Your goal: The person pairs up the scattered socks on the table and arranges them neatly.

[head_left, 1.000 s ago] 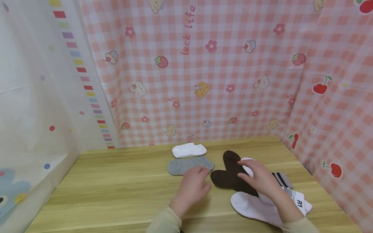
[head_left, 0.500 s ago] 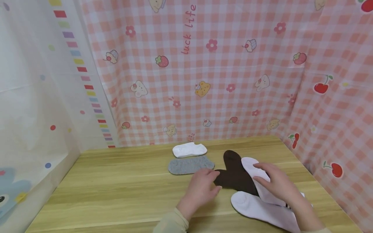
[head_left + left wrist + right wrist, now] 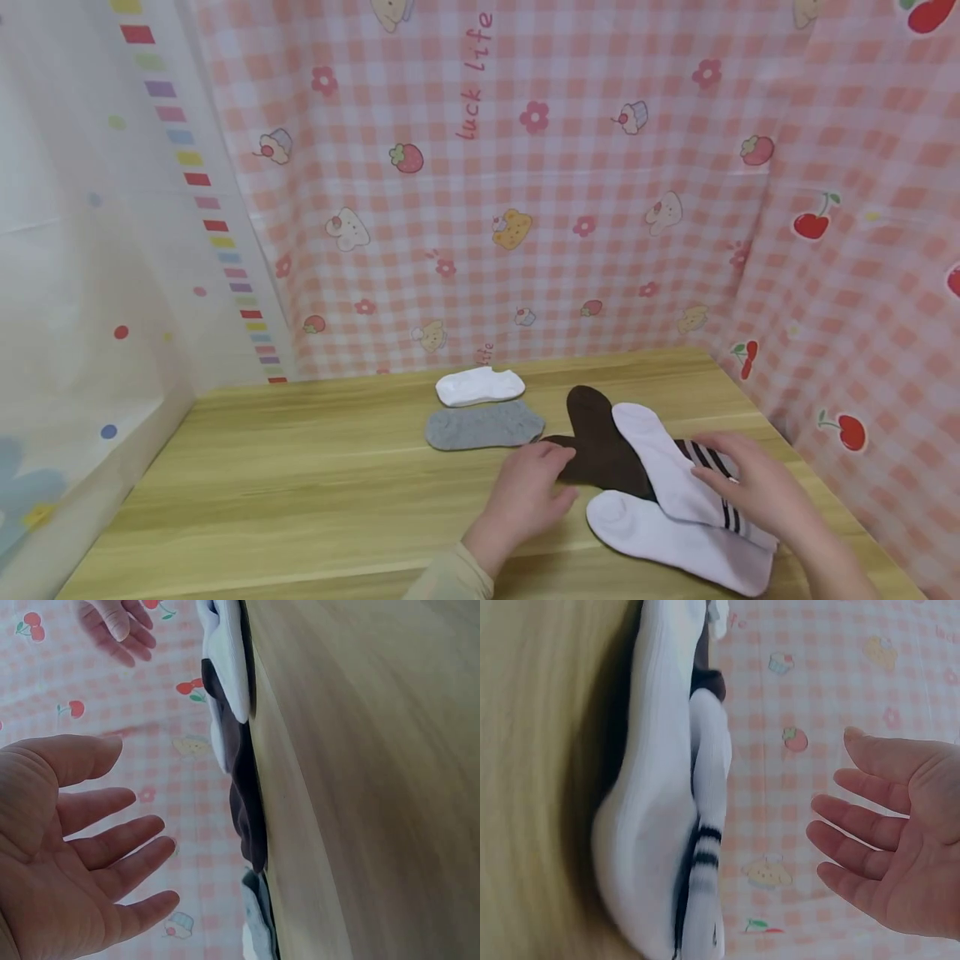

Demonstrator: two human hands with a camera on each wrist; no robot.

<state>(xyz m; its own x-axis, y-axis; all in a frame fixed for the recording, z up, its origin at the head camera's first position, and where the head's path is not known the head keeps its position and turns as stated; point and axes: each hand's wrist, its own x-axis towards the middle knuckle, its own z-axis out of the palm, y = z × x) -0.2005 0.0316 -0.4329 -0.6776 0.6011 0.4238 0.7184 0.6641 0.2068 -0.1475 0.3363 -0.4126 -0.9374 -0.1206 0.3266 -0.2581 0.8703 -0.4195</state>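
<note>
In the head view, a dark brown sock (image 3: 600,446) shaped like a V lies on the table, partly under a white sock with black stripes (image 3: 660,467). A plain white sock (image 3: 675,537) lies nearer to me. My left hand (image 3: 525,496) hovers by the brown sock's left toe, fingers spread and holding nothing, as the left wrist view shows. Above the pile's striped cuffs is my right hand (image 3: 757,483); the right wrist view shows its fingers loosely extended, apart from the socks. A grey cuff with black stripes (image 3: 705,457) is partly hidden behind that hand.
A grey ankle sock (image 3: 483,425) and a white ankle sock (image 3: 480,387) lie flat, one behind the other, at the back middle. The wooden table (image 3: 300,483) reaches a pink checked curtain (image 3: 420,208) behind and at right. A white curtain (image 3: 90,250) hangs at left.
My right hand has moved right, from over the brown and white socks to the cuffs, uncovering the striped white sock. My left hand has shifted slightly right toward the brown sock.
</note>
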